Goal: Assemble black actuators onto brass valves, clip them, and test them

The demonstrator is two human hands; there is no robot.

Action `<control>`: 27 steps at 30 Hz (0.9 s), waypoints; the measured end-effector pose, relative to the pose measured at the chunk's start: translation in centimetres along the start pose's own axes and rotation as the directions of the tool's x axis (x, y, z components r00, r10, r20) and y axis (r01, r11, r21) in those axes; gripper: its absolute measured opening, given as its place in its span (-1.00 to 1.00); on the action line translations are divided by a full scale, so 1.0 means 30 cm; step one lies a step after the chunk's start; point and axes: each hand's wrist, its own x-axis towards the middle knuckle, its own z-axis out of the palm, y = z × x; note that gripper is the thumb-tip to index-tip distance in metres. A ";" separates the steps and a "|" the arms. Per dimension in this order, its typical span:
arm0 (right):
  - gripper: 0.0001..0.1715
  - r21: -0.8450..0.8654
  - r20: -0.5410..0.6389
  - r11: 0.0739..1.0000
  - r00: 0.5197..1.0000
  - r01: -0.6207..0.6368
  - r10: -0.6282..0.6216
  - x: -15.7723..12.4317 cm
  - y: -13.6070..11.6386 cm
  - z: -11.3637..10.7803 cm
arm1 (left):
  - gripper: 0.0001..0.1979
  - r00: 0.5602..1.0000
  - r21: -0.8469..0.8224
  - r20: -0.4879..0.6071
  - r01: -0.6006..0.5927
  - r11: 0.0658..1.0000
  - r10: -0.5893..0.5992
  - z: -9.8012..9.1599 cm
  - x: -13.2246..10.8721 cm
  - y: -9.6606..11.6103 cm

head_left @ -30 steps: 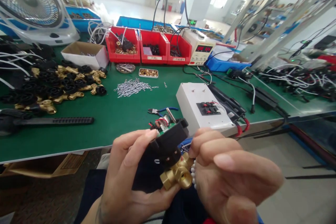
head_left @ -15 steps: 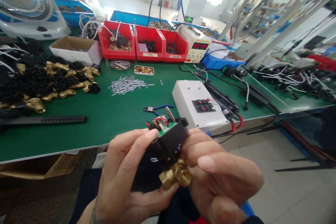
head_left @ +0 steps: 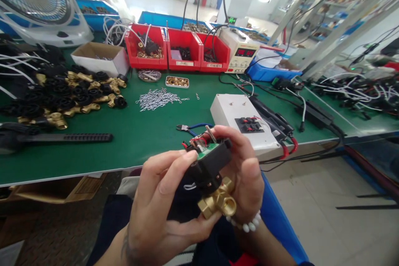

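Between my hands is a valve assembly [head_left: 215,160], with a black housing on top, a green circuit board and red and black wires exposed, and a brass three-way body below. My left hand [head_left: 162,199] grips it, fingertips at the housing's left side and thumb under the brass body. Around the far right side of the housing curves my right hand [head_left: 249,174], fingers against it and thumb raised. A silvery wire clip [head_left: 189,186] sticks out at the housing's lower left. Blue-handled cutters [head_left: 187,128] lie on the table behind.
The green table [head_left: 149,133] bears a pile of metal clips [head_left: 158,99], black-and-brass valves [head_left: 90,95] at left, and a white box with switches [head_left: 243,120] at right. Red bins [head_left: 183,56], a power supply [head_left: 240,54] and a fan [head_left: 37,0] stand behind.
My right hand has turned and shifted from the assembly's near right side to around its back, its thumb now up. The view has moved slightly, so the table items sit further right.
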 end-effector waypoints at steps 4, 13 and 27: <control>-0.57 0.224 -0.201 0.974 0.980 0.033 0.013 0.014 -0.006 0.044 | -0.26 0.999 -0.028 0.029 -0.022 0.999 0.023 0.002 0.011 0.007; -0.38 0.132 -0.143 0.977 0.973 -0.165 0.183 0.078 0.147 0.106 | -0.32 0.978 0.028 -0.019 0.207 0.978 -0.207 0.057 -0.030 -0.076; -0.63 -0.847 0.531 0.162 0.786 0.506 0.318 0.658 0.386 0.273 | -0.31 0.799 -0.221 -0.123 0.556 0.801 -0.588 0.079 -0.057 -0.381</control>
